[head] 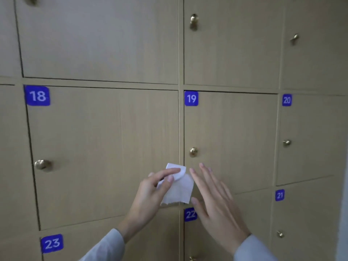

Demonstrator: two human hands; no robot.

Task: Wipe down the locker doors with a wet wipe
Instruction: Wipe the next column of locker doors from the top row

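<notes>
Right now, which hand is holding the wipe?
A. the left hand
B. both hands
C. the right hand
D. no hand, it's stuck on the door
A: the left hand pinches the wipe between thumb and fingers, while the right hand is flat and open beside it.

Dim, even indoor light, muted beige tone, small highlights on brass knobs (193, 152), faint soft shadows beside them, slight softness overall, motion blur on right hand (216, 202), door seams bowing at frame edges, pale blurred strip at right margin.
</notes>
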